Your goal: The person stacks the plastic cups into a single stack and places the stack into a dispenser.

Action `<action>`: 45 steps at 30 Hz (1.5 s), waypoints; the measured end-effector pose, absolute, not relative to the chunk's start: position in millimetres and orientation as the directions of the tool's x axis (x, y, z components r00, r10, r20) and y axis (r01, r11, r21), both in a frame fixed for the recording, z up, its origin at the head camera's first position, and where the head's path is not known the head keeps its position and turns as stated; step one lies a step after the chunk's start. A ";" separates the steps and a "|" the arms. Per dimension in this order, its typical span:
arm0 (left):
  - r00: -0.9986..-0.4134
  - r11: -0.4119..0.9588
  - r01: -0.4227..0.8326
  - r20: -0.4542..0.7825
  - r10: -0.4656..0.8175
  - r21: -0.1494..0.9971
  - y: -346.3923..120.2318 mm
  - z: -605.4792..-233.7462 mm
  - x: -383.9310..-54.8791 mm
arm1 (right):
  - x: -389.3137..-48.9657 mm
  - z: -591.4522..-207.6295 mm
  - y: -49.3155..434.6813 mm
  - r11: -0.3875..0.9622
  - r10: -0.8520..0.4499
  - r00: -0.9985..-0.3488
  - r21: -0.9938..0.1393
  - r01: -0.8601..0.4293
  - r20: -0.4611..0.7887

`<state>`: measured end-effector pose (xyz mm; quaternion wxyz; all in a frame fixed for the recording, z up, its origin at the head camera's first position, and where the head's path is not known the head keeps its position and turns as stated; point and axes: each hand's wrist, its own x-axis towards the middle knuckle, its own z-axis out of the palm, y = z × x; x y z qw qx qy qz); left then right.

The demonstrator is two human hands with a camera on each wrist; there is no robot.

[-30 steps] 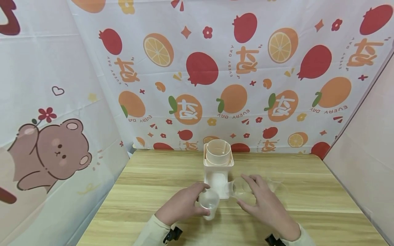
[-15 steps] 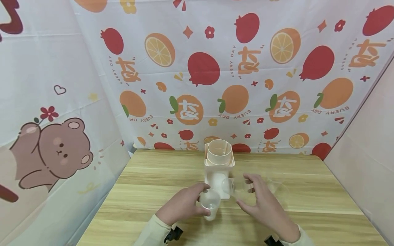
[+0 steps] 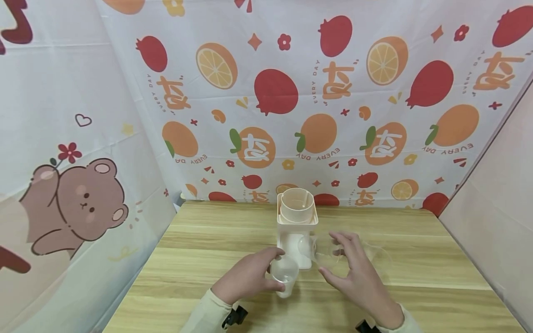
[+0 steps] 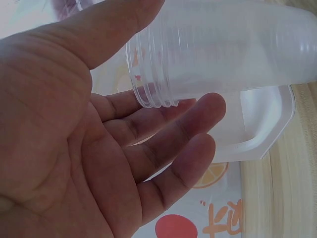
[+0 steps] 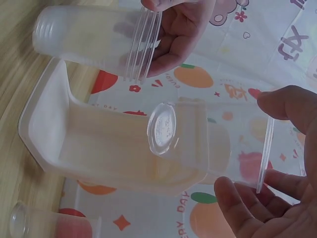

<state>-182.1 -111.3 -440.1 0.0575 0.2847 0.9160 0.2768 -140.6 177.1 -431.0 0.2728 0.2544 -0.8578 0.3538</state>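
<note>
My left hand (image 3: 247, 274) grips a stack of clear plastic cups (image 3: 285, 276) near their rims. In the right wrist view this stack (image 5: 89, 42) stands with its bottom at the table. A single clear plastic cup (image 5: 233, 134) is held at its rim between the thumb and fingers of my right hand (image 3: 360, 277). It is off the table, with its base turned toward the cream-white stand (image 3: 296, 245). The stand has a round open-topped cylinder (image 3: 296, 208) on its upper part. In the left wrist view several stacked rims show beside my fingers (image 4: 185, 119).
Another clear cup (image 5: 54, 225) stands on the wooden table, right of the stand; it is faint in the head view. A fruit-print cloth (image 3: 275, 92) hangs directly behind the table (image 3: 216, 231). A bear-print cloth (image 3: 87, 199) hangs at the left.
The cup in my right hand has tipped and shifted slightly left, its base now before the stand's lower part. My left hand and the cup stack have stayed in place.
</note>
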 end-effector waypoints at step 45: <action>-0.809 0.593 0.443 0.015 0.587 0.672 -109.2 -444.8 -187.7 | -141.0 -417.8 144.1 0.253 -0.208 -0.639 -0.590 -0.766 0.740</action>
